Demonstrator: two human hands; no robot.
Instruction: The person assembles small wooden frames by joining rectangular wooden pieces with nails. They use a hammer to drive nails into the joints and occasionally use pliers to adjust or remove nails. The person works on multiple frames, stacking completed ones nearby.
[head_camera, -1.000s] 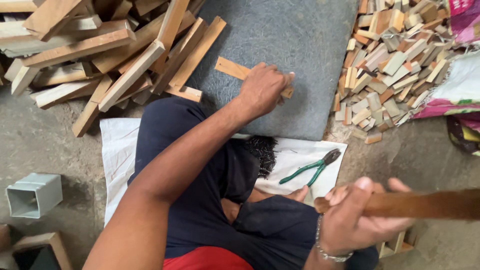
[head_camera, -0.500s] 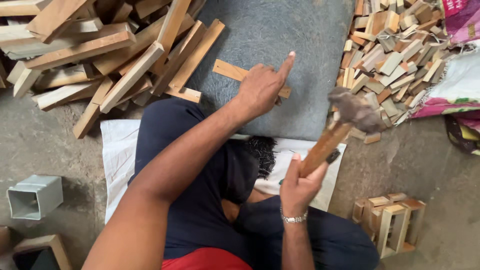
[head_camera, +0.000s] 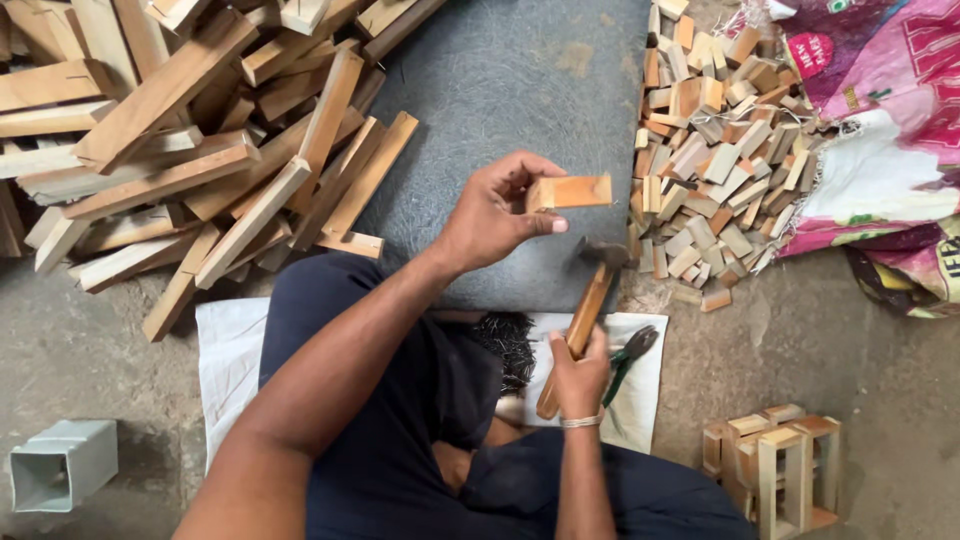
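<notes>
Lifted off the grey slab (head_camera: 500, 80) now, the wooden strip (head_camera: 570, 191) sits pinched in the left hand (head_camera: 490, 215); right hand (head_camera: 580, 375) grips the lowered hammer (head_camera: 580, 315).

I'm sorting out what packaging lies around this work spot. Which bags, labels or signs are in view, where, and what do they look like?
Printed woven sack: top right, crumpled beside the pile of small wood blocks; pink and magenta with white and green patches.
Second sack: right edge, just below the first; dark with yellow print.
No signs or screens.
</notes>
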